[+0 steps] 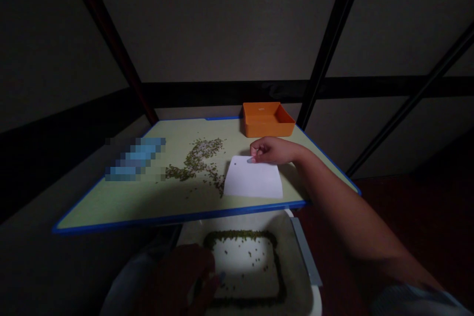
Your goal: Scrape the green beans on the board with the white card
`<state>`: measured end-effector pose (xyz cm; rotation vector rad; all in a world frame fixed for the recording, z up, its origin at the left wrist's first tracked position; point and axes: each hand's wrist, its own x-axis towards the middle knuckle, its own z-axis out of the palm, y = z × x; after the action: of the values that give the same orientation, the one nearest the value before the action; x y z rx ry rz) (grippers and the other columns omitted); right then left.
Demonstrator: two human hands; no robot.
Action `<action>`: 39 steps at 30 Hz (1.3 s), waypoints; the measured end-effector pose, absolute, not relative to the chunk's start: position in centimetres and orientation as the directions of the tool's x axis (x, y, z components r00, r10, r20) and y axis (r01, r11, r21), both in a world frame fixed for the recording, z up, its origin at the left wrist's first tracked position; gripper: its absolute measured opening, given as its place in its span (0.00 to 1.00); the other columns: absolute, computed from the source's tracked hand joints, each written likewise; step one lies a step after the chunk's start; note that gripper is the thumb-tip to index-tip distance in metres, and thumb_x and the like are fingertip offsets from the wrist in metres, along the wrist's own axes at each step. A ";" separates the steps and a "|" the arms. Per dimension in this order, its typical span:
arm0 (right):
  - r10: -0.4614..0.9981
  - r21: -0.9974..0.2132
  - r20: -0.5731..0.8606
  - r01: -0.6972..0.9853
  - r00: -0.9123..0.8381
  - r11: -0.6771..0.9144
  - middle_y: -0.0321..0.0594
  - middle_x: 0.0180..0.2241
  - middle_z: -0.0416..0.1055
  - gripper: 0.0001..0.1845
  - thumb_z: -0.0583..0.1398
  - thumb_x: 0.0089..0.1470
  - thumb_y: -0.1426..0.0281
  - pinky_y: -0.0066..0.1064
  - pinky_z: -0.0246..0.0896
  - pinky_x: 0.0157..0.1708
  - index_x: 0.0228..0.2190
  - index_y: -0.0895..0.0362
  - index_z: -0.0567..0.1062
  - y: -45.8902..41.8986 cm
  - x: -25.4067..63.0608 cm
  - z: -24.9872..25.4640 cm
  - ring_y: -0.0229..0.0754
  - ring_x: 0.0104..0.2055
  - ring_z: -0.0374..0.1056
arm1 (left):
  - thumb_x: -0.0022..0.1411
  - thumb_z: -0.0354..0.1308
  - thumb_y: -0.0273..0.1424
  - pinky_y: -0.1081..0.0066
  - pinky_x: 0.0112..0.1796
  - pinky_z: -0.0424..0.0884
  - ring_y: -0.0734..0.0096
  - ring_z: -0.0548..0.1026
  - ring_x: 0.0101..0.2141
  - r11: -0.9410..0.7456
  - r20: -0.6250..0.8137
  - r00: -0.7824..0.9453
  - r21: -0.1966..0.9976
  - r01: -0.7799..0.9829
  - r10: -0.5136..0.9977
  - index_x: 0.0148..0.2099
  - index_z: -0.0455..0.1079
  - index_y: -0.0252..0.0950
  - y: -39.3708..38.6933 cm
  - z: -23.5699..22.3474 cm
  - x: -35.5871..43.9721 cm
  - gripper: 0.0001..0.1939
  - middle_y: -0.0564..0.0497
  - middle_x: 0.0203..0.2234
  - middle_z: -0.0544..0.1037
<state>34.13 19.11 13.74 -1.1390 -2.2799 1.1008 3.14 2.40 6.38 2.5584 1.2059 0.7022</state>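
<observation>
My right hand (272, 150) pinches the top edge of a white plastic scraper (254, 180), a flat sheet with a small hole in one corner. Its lower edge is near the front of the pale yellow board (129, 202). Just left of the scraper, small green beans (202, 155) lie scattered in an uneven patch. Below the board's front edge, my left hand (190, 274) is in deep shadow over the left side of a white tub (301, 266). Its fingers are curled, and what they hold, if anything, is too dark to name.
Inside the tub, more beans (240, 233) line the edges of the bottom. An orange open box (268, 126) stands at the board's back right corner. A blurred blue item (137, 158) lies on the left. A panelled wall (222, 24) rises behind the board.
</observation>
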 end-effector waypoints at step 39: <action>0.859 -0.856 0.022 0.435 -0.512 0.281 0.27 0.18 0.61 0.13 0.65 0.47 0.64 0.24 0.46 0.20 0.26 0.59 0.69 19.0 32.6 13.1 0.28 0.19 0.52 | 0.65 0.48 0.37 0.73 0.32 0.69 0.71 0.74 0.28 -0.616 0.250 0.567 0.420 0.667 0.785 0.33 0.67 0.43 2.5 7.0 3.3 0.10 0.57 0.27 0.74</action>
<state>32.59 19.04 13.07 -1.1579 -2.0680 1.1502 3.26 2.50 7.04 2.5243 1.1995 0.6061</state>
